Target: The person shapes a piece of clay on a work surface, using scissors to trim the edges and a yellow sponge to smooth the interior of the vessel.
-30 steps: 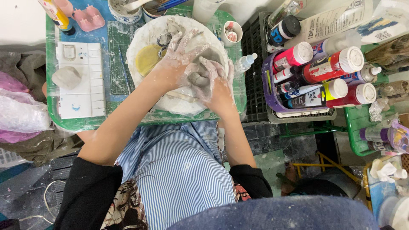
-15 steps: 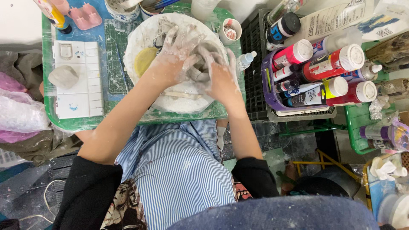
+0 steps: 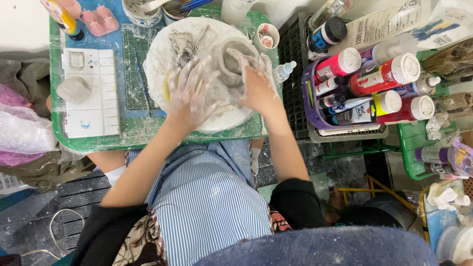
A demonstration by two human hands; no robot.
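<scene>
A small grey clay pot [image 3: 231, 61] stands on a round white board [image 3: 162, 54] on a green tray [image 3: 98, 140]. My right hand [image 3: 256, 83], smeared with clay, is wrapped around the pot's right side. My left hand [image 3: 189, 96], also coated in clay, lies with fingers spread on the board just left of the pot. A lump of loose clay scraps [image 3: 183, 42] sits at the board's far side, and a yellow sponge [image 3: 166, 88] peeks out beside my left hand.
A white paint palette [image 3: 91, 93] carries a grey clay lump [image 3: 74, 89] at the left. A purple basket [image 3: 315, 106] of paint bottles [image 3: 389, 74] stands to the right. Cups [image 3: 268, 35] and brushes line the tray's far edge. Plastic bags [image 3: 22, 133] lie far left.
The pot has shifted to the right side of the board with my right hand on it. My left hand has come off the pot and spread flat on the board.
</scene>
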